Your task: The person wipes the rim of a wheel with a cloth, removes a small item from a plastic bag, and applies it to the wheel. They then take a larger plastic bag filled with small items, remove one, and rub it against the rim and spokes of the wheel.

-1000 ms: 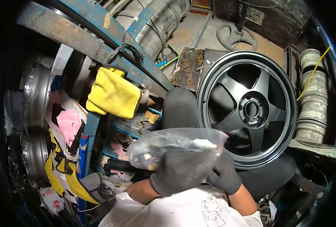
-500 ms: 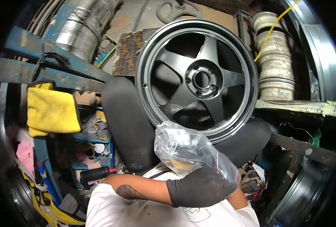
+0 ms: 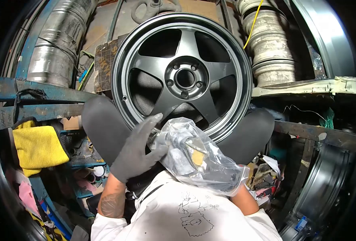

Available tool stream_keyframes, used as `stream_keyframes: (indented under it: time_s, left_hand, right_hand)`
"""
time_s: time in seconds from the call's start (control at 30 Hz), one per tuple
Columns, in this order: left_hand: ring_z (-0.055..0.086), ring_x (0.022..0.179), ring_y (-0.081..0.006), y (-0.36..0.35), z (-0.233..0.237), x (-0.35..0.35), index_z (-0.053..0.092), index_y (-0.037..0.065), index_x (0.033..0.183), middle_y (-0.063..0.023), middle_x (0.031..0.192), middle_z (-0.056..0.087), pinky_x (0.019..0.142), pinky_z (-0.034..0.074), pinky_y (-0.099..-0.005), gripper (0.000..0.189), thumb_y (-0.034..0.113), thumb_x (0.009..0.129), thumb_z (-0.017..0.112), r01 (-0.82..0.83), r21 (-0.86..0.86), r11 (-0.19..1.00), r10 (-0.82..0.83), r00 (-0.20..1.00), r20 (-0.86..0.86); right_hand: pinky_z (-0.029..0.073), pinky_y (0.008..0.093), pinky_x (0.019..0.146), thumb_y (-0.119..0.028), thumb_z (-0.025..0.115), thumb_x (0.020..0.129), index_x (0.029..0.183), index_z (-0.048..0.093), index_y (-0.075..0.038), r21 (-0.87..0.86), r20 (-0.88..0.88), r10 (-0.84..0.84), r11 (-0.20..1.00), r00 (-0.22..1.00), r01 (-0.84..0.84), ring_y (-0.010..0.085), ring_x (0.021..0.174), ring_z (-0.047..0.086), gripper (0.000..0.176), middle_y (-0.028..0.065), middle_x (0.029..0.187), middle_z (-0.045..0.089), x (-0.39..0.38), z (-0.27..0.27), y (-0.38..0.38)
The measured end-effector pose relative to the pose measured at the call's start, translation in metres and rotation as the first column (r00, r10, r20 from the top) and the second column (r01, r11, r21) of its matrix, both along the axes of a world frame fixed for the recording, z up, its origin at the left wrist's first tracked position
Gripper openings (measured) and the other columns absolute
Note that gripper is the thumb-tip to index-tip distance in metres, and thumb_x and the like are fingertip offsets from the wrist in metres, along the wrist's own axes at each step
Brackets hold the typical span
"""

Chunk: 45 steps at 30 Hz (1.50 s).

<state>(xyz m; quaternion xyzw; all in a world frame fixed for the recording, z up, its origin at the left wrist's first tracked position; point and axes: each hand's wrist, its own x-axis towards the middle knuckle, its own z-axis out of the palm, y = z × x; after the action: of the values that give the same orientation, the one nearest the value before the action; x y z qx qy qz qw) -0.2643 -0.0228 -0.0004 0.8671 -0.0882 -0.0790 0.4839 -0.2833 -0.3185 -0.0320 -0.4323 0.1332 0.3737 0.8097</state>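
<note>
A dark grey five-spoke wheel rim (image 3: 212, 76) rests upright against my thighs. My left hand (image 3: 135, 154), in a grey glove, is at the left end of a clear plastic bag (image 3: 222, 168). Its fingers and thumb are spread, with the fingertips overlapping the lower edge of the rim. My right forearm runs into the mouth of the bag, and my right hand (image 3: 178, 154) shows blurred through the film. Beside its closed fingers, inside the bag, a yellow piece (image 3: 196, 156) shows with a dark curved edge; I cannot tell what it is.
Blue metal frames (image 3: 45, 92) stand at the left, with a yellow cloth (image 3: 39, 146) draped there. Stacked bare metal rims (image 3: 268, 44) line the back right, and a yellow cord (image 3: 252, 26) hangs before them. Another dark rim (image 3: 320, 184) stands at the lower right.
My left hand has moved from the bag's mouth at the right to its left end, and its fingers have opened. The view has shifted, so the rim appears further left.
</note>
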Motion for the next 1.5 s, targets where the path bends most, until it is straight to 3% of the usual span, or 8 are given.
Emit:
stream_keyframes:
  time_s: [0.23,0.47,0.57,0.67,0.77,0.9,1.3,1.5]
  left_hand:
    - [0.068,0.081,-0.0086,-0.038,-0.038,-0.013,0.052,-0.001,0.152,-0.0079,0.1,0.075,0.077,0.059,-0.0272,0.074,0.019,0.09,0.086,-0.13,-0.338,0.932,0.014,0.946,-0.324]
    - [0.062,0.081,-0.0032,-0.039,-0.038,-0.001,0.073,-0.004,0.118,0.0003,0.091,0.072,0.072,0.053,-0.0239,0.034,0.018,0.094,0.082,-0.183,-0.365,0.913,-0.036,0.853,-0.52]
    - [0.062,0.071,-0.0096,-0.037,-0.056,-0.004,0.076,0.0,0.113,-0.0065,0.084,0.073,0.071,0.054,-0.029,0.033,0.028,0.095,0.08,-0.172,-0.375,0.911,-0.067,0.836,-0.545]
    - [0.062,0.08,-0.0086,-0.042,-0.05,-0.004,0.075,0.0,0.115,-0.0062,0.091,0.074,0.077,0.053,-0.0275,0.034,0.03,0.099,0.076,-0.242,-0.452,0.859,-0.073,0.815,-0.574]
    - [0.061,0.095,-0.0078,-0.058,-0.059,-0.006,0.073,0.0,0.121,-0.0042,0.106,0.073,0.088,0.051,-0.0267,0.033,0.028,0.104,0.07,-0.176,-0.572,0.802,0.061,0.975,-0.213]
    - [0.061,0.111,-0.0083,-0.055,-0.046,-0.012,0.064,-0.001,0.135,-0.0015,0.124,0.069,0.1,0.05,-0.028,0.036,0.026,0.112,0.058,-0.44,-0.723,0.532,-0.163,0.785,-0.598]
    - [0.055,0.131,-0.0155,-0.033,-0.043,-0.019,0.04,0.0,0.153,-0.0103,0.139,0.059,0.113,0.046,-0.0335,0.063,0.03,0.105,0.07,-0.514,-0.677,0.527,-0.186,0.708,-0.682]
    - [0.051,0.138,-0.0199,-0.031,-0.033,-0.016,0.036,0.0,0.157,-0.0126,0.148,0.054,0.119,0.041,-0.0359,0.078,0.023,0.097,0.079,-0.384,-0.645,0.661,-0.19,0.745,-0.639]
  right_hand:
    - [0.052,0.0505,0.11,-0.032,0.062,0.1,0.146,0.059,-0.004,-0.073,-0.006,-0.164,0.984,0.986,0.163,0.0388,0.127,0.064,0.053,0.0205,0.142,0.065,-0.012,0.014,-0.042]
    - [0.052,0.051,0.11,-0.034,0.061,0.102,0.147,0.058,-0.004,-0.189,0.036,-0.278,0.941,0.96,0.28,0.0382,0.128,0.064,0.054,0.0199,0.143,0.064,-0.033,0.036,-0.076]
    - [0.052,0.0513,0.11,-0.035,0.06,0.103,0.147,0.058,-0.004,-0.198,0.039,-0.312,0.929,0.949,0.313,0.038,0.128,0.064,0.054,0.0196,0.143,0.064,-0.037,0.039,-0.08]
    - [0.052,0.0515,0.11,-0.037,0.06,0.103,0.147,0.058,-0.004,-0.182,0.033,-0.347,0.92,0.937,0.347,0.0377,0.128,0.064,0.055,0.0193,0.144,0.064,-0.037,0.037,-0.082]
    - [0.052,0.0518,0.11,-0.038,0.059,0.104,0.148,0.057,-0.003,-0.134,0.01,-0.386,0.914,0.922,0.384,0.0375,0.128,0.064,0.055,0.019,0.144,0.064,-0.034,0.034,-0.082]
    - [0.052,0.0521,0.11,-0.039,0.058,0.105,0.148,0.057,-0.003,-0.017,-0.067,-0.443,0.896,0.894,0.443,0.0372,0.128,0.064,0.056,0.0186,0.145,0.064,-0.029,0.023,-0.072]
    - [0.05,0.0485,0.115,-0.056,0.053,0.108,0.159,0.045,-0.006,0.391,-0.258,-0.333,0.823,0.907,0.413,0.0306,0.135,0.059,0.072,0.0158,0.155,0.055,-0.02,-0.01,-0.082]
    - [0.054,0.0437,0.108,-0.039,0.07,0.1,0.154,0.049,-0.002,-0.243,-0.025,-0.189,0.954,0.982,0.178,0.0301,0.128,0.064,0.069,0.0163,0.147,0.06,-0.034,0.036,-0.094]
